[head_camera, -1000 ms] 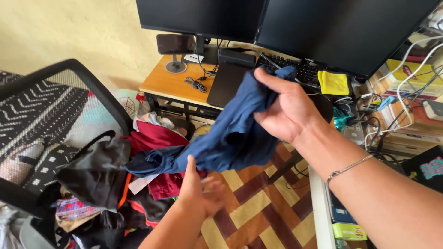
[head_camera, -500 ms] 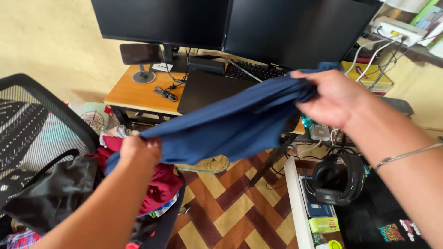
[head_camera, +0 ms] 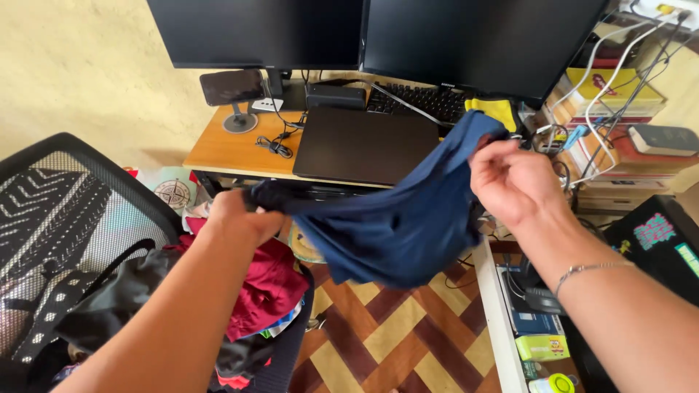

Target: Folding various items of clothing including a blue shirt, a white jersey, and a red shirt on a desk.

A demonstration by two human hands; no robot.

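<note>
A dark blue garment (head_camera: 397,225) hangs in the air between both my hands, sagging in the middle. My left hand (head_camera: 237,215) grips its left end in a closed fist, just above a pile of clothes on a chair. My right hand (head_camera: 510,178) pinches the right end, raised in front of the desk's right side. A thin bracelet (head_camera: 586,271) sits on my right wrist.
A black mesh office chair (head_camera: 80,196) at left holds a heap of clothes, with a maroon piece (head_camera: 269,284) on top. Behind stands a wooden desk (head_camera: 218,145) with two dark monitors, a closed laptop (head_camera: 364,142), a keyboard and cables. Books and boxes crowd the right.
My hands have come closer together, so the blue garment is slack and droops where it was stretched taut. My right hand has dropped a little; the view has shifted slightly.
</note>
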